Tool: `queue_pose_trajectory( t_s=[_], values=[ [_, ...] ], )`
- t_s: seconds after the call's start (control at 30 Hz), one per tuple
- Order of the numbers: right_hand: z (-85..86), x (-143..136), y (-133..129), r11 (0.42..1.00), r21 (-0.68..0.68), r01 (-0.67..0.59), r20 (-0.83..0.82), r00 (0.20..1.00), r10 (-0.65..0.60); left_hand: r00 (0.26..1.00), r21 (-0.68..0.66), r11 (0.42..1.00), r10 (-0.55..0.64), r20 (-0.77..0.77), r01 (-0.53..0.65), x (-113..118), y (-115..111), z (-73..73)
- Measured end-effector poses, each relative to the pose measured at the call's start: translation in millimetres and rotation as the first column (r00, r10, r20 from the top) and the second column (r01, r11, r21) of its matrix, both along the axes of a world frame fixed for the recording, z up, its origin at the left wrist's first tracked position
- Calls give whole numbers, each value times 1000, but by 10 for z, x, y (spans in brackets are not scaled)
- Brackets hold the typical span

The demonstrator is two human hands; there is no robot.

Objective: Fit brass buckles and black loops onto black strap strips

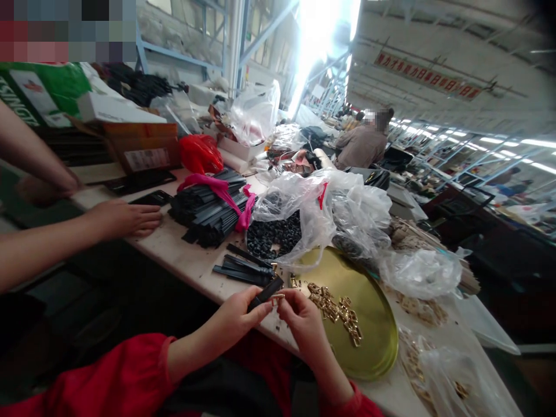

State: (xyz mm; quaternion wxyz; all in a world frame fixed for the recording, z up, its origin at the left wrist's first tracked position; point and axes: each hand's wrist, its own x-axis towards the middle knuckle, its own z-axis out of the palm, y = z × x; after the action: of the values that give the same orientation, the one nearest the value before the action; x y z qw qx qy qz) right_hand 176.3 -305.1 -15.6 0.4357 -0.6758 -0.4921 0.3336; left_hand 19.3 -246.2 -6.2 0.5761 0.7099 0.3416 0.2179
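Note:
Near the table's front edge, my left hand (245, 313) is closed on a black strap (266, 293). My right hand (299, 315) pinches a small gold buckle (277, 297) against the strap's end; whether the strap passes through it I cannot tell. Just beyond my hands lies a small stack of black straps (241, 270), with gold metal at the right ends. To the right, a round gold tray (373, 324) holds a heap of gold buckles (332, 304). Behind the stack, a clear plastic bag (310, 226) holds many small black pieces (275, 234).
A bundle of black strips (208, 208) tied with pink cloth lies at left. Another person's hand (125, 219) rests at the table edge, near a black phone (152, 198). A cardboard box (143, 147) and red bag (201, 153) stand behind. Bags with gold pieces (461, 389) lie at right.

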Motion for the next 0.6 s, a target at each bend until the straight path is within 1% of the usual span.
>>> queue_pose_trajectory(
  t_s=[0.03, 0.07, 0.13, 0.17, 0.27, 0.3, 0.33, 0.4, 0.47, 0.53, 0.6],
  values=[
    [3, -122, -9, 999, 24, 25, -187, 982, -20, 1000, 27, 999, 16, 8, -16, -2, -10, 18],
    [4, -229, -16, 998, 31, 53, -314, 949, -41, 1000, 47, 998, 30, 3, -31, -13, -22, 31],
    [11, -380, -28, 998, 4, 66, -478, 877, -56, 998, 78, 996, 55, -21, -53, -56, -40, 41],
    [19, -422, -37, 999, -23, 34, -526, 850, -42, 998, 90, 994, 64, -30, -61, -86, -44, 40],
    [40, -447, -94, 984, -78, -160, -582, 809, 85, 995, 92, 992, 89, -44, -84, -168, -32, 19],
    [39, -438, -121, 977, -66, -203, -579, 806, 128, 994, 83, 992, 95, -48, -91, -184, -25, 8],
    [31, -428, -148, 976, -41, -214, -560, 814, 155, 995, 65, 994, 93, -48, -90, -192, -19, -2],
    [-5, -413, -198, 988, 24, -151, -497, 856, 143, 998, -6, 998, 56, -27, -57, -186, -18, -14],
    [-55, -407, -231, 995, 80, -64, -463, 881, 94, 1000, -123, 992, -1, 2, 1, -167, -33, -8],
    [-98, -403, -244, 995, 97, -38, -502, 861, 82, 998, -250, 966, -63, -6, 59, -158, -55, 14],
    [-121, -396, -239, 997, 73, -5, -587, 808, 47, 992, -325, 940, -122, -33, 105, -172, -69, 40]
  ],
)
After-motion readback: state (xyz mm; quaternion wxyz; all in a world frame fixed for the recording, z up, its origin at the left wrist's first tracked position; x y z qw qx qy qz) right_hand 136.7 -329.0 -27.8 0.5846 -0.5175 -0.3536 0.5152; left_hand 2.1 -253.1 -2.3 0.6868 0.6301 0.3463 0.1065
